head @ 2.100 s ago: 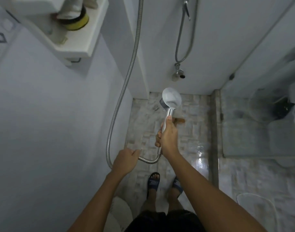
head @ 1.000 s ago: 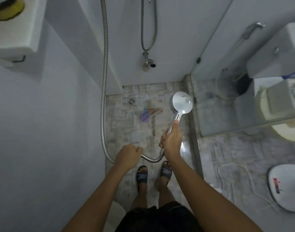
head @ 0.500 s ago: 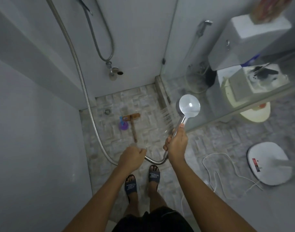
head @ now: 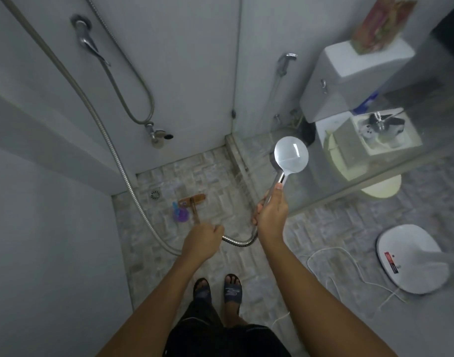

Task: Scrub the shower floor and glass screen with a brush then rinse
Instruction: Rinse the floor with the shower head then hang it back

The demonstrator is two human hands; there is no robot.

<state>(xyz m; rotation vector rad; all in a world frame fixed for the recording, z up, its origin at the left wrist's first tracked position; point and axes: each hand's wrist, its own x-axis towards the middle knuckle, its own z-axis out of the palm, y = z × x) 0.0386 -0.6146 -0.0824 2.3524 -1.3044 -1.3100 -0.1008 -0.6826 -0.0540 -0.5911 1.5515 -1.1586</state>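
Note:
My right hand (head: 272, 212) grips the chrome handle of the shower head (head: 291, 154), which is raised in front of the glass screen (head: 331, 184) on the right, its face turned away from me. The metal hose (head: 237, 242) loops from the handle into my left hand (head: 202, 239), whose fingers are curled round it. A wooden scrub brush (head: 193, 200) lies on the tiled shower floor (head: 220, 176), just beyond my left hand, beside a purple cup (head: 180, 215) and near the round drain (head: 155, 194).
A wall tap (head: 157, 134) with a second hose sticks out low on the back wall. Behind the glass stands a toilet (head: 354, 81). Outside the shower, a white fan base (head: 411, 258) and its cord (head: 331, 256) lie on the floor. My sandalled feet (head: 218, 288) stand at the entrance.
My right hand swung the shower head from over the floor rightward and up toward the glass screen. My left hand went from open to gripping the hose. My view turned right.

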